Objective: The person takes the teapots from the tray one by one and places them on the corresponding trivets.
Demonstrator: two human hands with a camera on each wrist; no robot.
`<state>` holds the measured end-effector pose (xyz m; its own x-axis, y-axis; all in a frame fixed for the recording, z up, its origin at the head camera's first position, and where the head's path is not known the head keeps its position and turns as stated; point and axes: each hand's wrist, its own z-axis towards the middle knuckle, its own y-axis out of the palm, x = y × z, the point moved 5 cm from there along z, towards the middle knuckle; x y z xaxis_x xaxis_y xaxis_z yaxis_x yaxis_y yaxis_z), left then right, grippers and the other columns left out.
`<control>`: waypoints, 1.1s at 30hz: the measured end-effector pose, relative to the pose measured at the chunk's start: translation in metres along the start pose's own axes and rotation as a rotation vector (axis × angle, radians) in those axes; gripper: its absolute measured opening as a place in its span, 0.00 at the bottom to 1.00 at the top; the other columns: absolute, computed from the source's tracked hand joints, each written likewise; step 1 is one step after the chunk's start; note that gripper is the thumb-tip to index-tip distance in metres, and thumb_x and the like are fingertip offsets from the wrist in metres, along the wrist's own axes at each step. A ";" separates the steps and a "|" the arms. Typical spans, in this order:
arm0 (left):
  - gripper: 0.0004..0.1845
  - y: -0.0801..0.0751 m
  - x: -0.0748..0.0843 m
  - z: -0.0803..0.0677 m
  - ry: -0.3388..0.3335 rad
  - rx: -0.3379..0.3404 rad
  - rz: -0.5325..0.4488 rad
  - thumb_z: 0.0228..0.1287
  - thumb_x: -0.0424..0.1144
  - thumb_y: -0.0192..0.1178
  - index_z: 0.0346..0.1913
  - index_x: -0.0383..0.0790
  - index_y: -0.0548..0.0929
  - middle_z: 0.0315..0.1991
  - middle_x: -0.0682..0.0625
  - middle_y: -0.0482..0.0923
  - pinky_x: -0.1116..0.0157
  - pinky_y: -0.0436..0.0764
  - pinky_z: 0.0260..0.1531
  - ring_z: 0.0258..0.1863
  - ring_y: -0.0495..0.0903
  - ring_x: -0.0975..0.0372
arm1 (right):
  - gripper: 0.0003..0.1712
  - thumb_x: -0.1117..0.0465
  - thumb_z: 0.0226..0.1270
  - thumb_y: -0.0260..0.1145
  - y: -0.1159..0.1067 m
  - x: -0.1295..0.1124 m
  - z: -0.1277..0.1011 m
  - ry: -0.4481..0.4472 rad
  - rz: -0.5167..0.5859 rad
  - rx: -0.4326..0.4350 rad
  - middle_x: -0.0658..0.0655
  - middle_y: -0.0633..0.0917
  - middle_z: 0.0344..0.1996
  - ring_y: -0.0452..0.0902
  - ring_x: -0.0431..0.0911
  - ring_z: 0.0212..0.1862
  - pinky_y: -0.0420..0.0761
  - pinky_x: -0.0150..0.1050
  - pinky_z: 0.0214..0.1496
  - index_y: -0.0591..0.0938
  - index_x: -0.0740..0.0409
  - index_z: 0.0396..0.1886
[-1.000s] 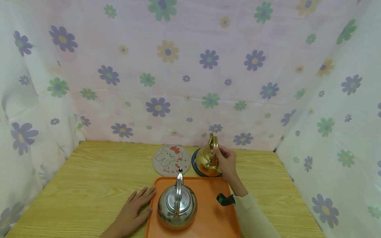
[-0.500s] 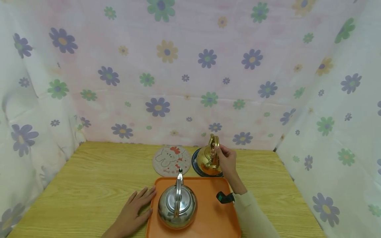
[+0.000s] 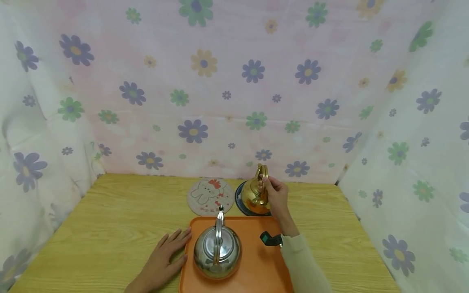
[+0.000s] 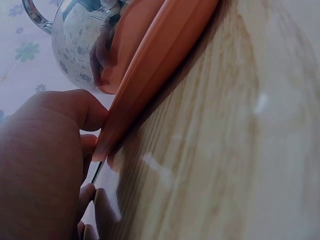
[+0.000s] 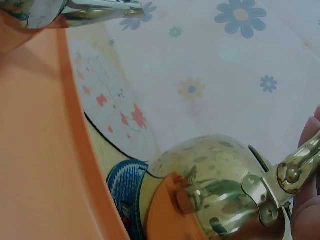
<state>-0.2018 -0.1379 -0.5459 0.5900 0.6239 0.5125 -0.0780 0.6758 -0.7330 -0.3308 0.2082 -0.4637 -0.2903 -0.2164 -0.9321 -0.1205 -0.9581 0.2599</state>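
My right hand (image 3: 277,198) grips the upright handle of a gold kettle (image 3: 250,199) at the back. The kettle is over a round blue mat (image 3: 239,203); I cannot tell whether it touches it. In the right wrist view, the gold kettle (image 5: 225,160) mirrors the orange tray, and part of the blue mat (image 5: 125,190) shows beside it. My left hand (image 3: 166,258) lies with straight fingers against the left edge of the orange tray (image 3: 256,232). Its fingers (image 4: 92,112) touch the tray rim in the left wrist view. A steel kettle (image 3: 210,260) stands on the tray's left half.
Left of the blue mat lies a round pale mat (image 3: 201,195) with a rabbit picture. Flower-patterned curtains (image 3: 220,81) close off the back and both sides of the wooden table (image 3: 121,219). A black wrist device (image 3: 270,239) juts from the right sleeve over the tray.
The right forearm and its wrist device have shifted slightly left, with the hand still on the gold kettle's handle. The left hand and steel kettle have stayed put.
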 end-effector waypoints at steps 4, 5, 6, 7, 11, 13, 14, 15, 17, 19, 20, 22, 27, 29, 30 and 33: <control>0.27 -0.001 0.000 -0.001 0.009 0.011 -0.004 0.66 0.42 0.66 0.67 0.41 0.80 0.69 0.49 0.76 0.80 0.36 0.72 0.67 0.73 0.41 | 0.27 0.60 0.77 0.62 0.002 0.001 -0.002 0.020 0.028 0.007 0.57 0.88 0.31 0.84 0.41 0.30 0.86 0.33 0.37 0.75 0.84 0.59; 0.27 -0.001 -0.001 -0.001 0.010 0.013 -0.002 0.66 0.42 0.67 0.67 0.41 0.80 0.69 0.49 0.76 0.80 0.36 0.72 0.67 0.73 0.41 | 0.27 0.60 0.77 0.62 0.002 0.002 -0.002 0.028 0.030 0.006 0.57 0.88 0.32 0.83 0.41 0.31 0.86 0.33 0.37 0.76 0.83 0.59; 0.27 -0.001 -0.001 0.000 0.013 0.014 -0.003 0.65 0.42 0.67 0.67 0.41 0.80 0.69 0.48 0.76 0.80 0.36 0.72 0.66 0.73 0.41 | 0.26 0.60 0.77 0.62 0.001 0.002 -0.002 0.038 0.036 0.005 0.58 0.88 0.33 0.83 0.41 0.31 0.85 0.33 0.38 0.77 0.82 0.59; 0.27 -0.001 -0.002 0.000 0.015 0.016 -0.002 0.65 0.42 0.67 0.66 0.41 0.81 0.69 0.48 0.76 0.80 0.37 0.72 0.66 0.74 0.41 | 0.25 0.60 0.78 0.61 0.001 0.003 -0.002 0.051 0.046 0.003 0.58 0.88 0.33 0.83 0.41 0.31 0.85 0.33 0.38 0.77 0.81 0.59; 0.27 0.000 -0.004 -0.001 0.012 0.017 0.003 0.64 0.43 0.67 0.66 0.42 0.81 0.68 0.49 0.77 0.80 0.37 0.72 0.66 0.74 0.41 | 0.23 0.59 0.78 0.61 0.001 0.006 -0.002 0.099 0.083 0.000 0.57 0.87 0.34 0.82 0.42 0.32 0.85 0.33 0.38 0.80 0.75 0.59; 0.27 0.000 -0.005 -0.001 0.009 0.020 0.003 0.64 0.43 0.68 0.66 0.42 0.81 0.68 0.50 0.77 0.80 0.37 0.72 0.66 0.74 0.42 | 0.24 0.58 0.78 0.61 0.001 0.006 -0.003 0.113 0.094 -0.003 0.57 0.87 0.34 0.82 0.42 0.32 0.85 0.33 0.38 0.79 0.75 0.60; 0.27 0.000 -0.006 -0.001 0.005 0.020 0.000 0.64 0.43 0.68 0.66 0.42 0.81 0.68 0.50 0.77 0.80 0.37 0.72 0.66 0.74 0.42 | 0.25 0.58 0.78 0.61 0.002 0.006 -0.003 0.115 0.095 -0.006 0.57 0.87 0.34 0.82 0.42 0.32 0.85 0.33 0.38 0.78 0.76 0.61; 0.27 0.000 -0.006 -0.002 0.003 0.021 -0.004 0.64 0.43 0.68 0.66 0.42 0.81 0.69 0.51 0.77 0.79 0.37 0.72 0.66 0.73 0.42 | 0.26 0.58 0.78 0.61 0.002 0.006 -0.003 0.119 0.095 -0.010 0.57 0.87 0.34 0.81 0.41 0.32 0.85 0.32 0.38 0.77 0.77 0.62; 0.27 0.001 -0.006 -0.002 0.002 0.024 -0.003 0.64 0.42 0.68 0.66 0.42 0.81 0.69 0.51 0.77 0.79 0.38 0.72 0.66 0.73 0.42 | 0.27 0.58 0.78 0.61 0.001 0.006 -0.003 0.130 0.090 -0.016 0.56 0.87 0.35 0.81 0.41 0.32 0.84 0.32 0.39 0.75 0.79 0.63; 0.27 0.001 -0.005 -0.002 0.006 0.027 0.000 0.64 0.42 0.68 0.66 0.42 0.81 0.68 0.50 0.77 0.80 0.38 0.72 0.66 0.74 0.42 | 0.27 0.58 0.78 0.61 0.000 0.007 -0.002 0.145 0.091 -0.017 0.56 0.87 0.36 0.81 0.41 0.33 0.84 0.32 0.39 0.75 0.78 0.63; 0.27 0.001 -0.005 -0.002 0.008 0.025 0.000 0.64 0.42 0.68 0.66 0.42 0.81 0.68 0.50 0.77 0.80 0.37 0.72 0.66 0.74 0.42 | 0.26 0.58 0.78 0.61 0.000 0.008 -0.002 0.152 0.088 -0.016 0.56 0.87 0.36 0.82 0.41 0.33 0.84 0.32 0.40 0.76 0.76 0.63; 0.26 0.000 -0.004 -0.002 0.015 0.028 0.000 0.64 0.42 0.68 0.66 0.42 0.81 0.68 0.50 0.77 0.80 0.37 0.72 0.65 0.74 0.41 | 0.26 0.57 0.78 0.61 -0.001 0.009 -0.002 0.158 0.093 -0.019 0.56 0.87 0.37 0.82 0.41 0.34 0.84 0.32 0.41 0.77 0.75 0.63; 0.26 -0.001 -0.003 -0.001 0.011 0.036 -0.009 0.64 0.42 0.68 0.65 0.42 0.82 0.68 0.50 0.78 0.80 0.38 0.71 0.65 0.75 0.40 | 0.29 0.57 0.77 0.62 -0.001 0.008 -0.002 0.156 0.125 -0.077 0.57 0.87 0.39 0.83 0.41 0.36 0.85 0.32 0.44 0.74 0.76 0.66; 0.26 0.000 -0.004 -0.001 0.007 0.035 -0.005 0.64 0.42 0.68 0.65 0.42 0.82 0.68 0.50 0.77 0.80 0.38 0.71 0.65 0.75 0.41 | 0.28 0.57 0.77 0.62 -0.003 0.008 -0.001 0.175 0.119 -0.119 0.56 0.87 0.41 0.83 0.41 0.37 0.85 0.33 0.46 0.75 0.74 0.66; 0.26 0.000 -0.004 -0.001 0.008 0.035 -0.002 0.64 0.42 0.68 0.65 0.42 0.82 0.68 0.50 0.77 0.80 0.38 0.71 0.65 0.74 0.41 | 0.27 0.58 0.77 0.61 -0.003 0.007 0.000 0.183 0.103 -0.149 0.56 0.87 0.41 0.83 0.41 0.38 0.85 0.33 0.47 0.74 0.73 0.66; 0.26 0.001 -0.004 -0.001 0.013 0.036 0.002 0.64 0.42 0.68 0.65 0.42 0.82 0.68 0.50 0.77 0.80 0.38 0.71 0.65 0.75 0.41 | 0.29 0.58 0.78 0.60 -0.007 0.003 0.002 0.213 0.032 -0.250 0.54 0.86 0.45 0.84 0.42 0.42 0.84 0.34 0.50 0.71 0.74 0.69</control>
<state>-0.2030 -0.1405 -0.5489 0.6005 0.6200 0.5051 -0.1078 0.6886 -0.7171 -0.3326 0.2146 -0.4673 -0.0822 -0.2565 -0.9630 0.1301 -0.9608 0.2448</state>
